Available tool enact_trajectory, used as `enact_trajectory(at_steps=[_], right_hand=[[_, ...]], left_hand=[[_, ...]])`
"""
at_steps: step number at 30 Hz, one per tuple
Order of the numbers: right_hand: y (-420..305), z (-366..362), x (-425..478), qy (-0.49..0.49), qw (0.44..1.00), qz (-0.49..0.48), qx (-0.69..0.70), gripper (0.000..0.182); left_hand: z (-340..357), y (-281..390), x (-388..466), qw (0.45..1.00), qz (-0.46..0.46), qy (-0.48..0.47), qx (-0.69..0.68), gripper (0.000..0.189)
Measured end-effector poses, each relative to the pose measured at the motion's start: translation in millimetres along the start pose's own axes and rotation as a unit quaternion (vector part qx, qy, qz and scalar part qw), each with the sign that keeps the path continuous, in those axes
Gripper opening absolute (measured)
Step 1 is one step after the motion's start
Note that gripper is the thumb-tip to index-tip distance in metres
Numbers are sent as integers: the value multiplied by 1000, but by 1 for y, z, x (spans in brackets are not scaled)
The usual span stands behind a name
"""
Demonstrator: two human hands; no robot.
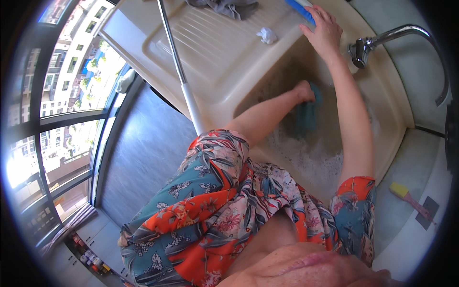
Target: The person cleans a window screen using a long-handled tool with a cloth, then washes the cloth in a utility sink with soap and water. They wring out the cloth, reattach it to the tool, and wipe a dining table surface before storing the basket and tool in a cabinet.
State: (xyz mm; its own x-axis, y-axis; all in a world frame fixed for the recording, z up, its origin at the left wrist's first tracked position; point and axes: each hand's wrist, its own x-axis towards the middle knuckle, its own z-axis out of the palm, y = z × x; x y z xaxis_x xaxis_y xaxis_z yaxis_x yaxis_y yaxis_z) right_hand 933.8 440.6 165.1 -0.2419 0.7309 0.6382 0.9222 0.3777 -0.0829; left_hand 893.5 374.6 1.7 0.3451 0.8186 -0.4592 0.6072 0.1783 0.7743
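Observation:
My left hand is closed like a fist over the murky, sudsy water in the beige laundry sink. It grips a teal cloth, whose lower part trails under the water. At the far rim of the basin, my right hand touches a blue and white object, perhaps a scrubbing brush, partly cut off by the frame's top. Thumb and forefinger lie near its two sides; a firm grip cannot be made out. A crumpled white wad sits on the ribbed washboard to the left.
A chrome faucet curves out at the right. Grey cloth lies atop the washboard. A metal and white pole leans along its left side. A yellow-headed brush hangs at the right wall. Windows line the left.

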Motion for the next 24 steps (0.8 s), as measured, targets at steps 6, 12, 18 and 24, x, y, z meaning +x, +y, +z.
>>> enact_trajectory(at_steps=[6,12,18,24], right_hand=[[32,25,-224,-113,933,326,106,58],[17,50,-299,-272,645,527,482,36],[72,13,-297,10,461,683,566,24],[-35,10,-210,-66,762,418,490,19]], left_hand=[[-14,-26,12,936,-101,126,-312,32],[-6,-53,40,889,-80,78,-445,30],[-25,-60,23,905,-145,-19,-400,27],[13,-46,6,821,-16,-158,-548,30]])
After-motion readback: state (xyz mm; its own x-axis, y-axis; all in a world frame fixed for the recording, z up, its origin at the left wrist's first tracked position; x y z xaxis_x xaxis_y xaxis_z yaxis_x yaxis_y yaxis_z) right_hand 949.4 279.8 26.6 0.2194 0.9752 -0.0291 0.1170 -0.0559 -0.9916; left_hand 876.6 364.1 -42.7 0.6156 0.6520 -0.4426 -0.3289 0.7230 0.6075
